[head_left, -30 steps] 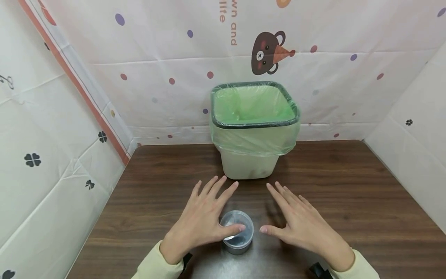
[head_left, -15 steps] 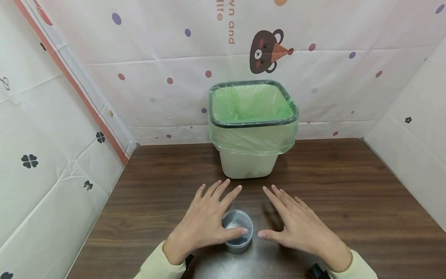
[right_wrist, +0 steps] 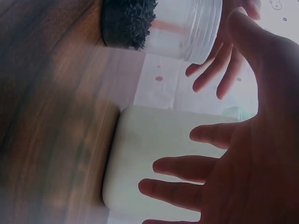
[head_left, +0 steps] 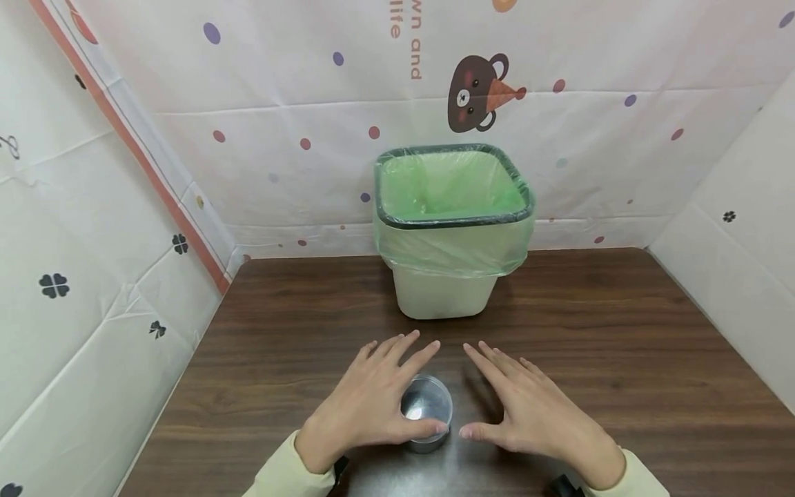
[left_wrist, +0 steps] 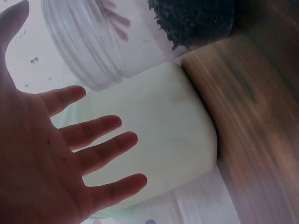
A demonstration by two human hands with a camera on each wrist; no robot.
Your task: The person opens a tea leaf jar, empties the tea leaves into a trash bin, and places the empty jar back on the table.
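A clear round jar (head_left: 431,396) stands upright on the table, with dark, dry, leaf-like flakes (left_wrist: 194,21) in its lower part. Above its left side hovers my left hand (head_left: 373,400), fingers spread and thumb reaching across the jar's top in the head view. On the other side my right hand (head_left: 528,414) has its fingers extended, its thumb pointing at the jar. Both wrist views show a gap between the palms and the jar (right_wrist: 170,30). Neither hand holds anything. Whether a lid covers the jar is hard to tell.
Behind the jar, a pale bin (head_left: 444,293) with a green plastic liner (head_left: 453,252) stands on the dark wooden table (head_left: 298,310). A printed sheet (head_left: 298,179) hangs behind the table and along its sides.
Both hands have drawn slightly back toward the person, the left also moving a little right, over the jar. The jar and the bin stay where they were.
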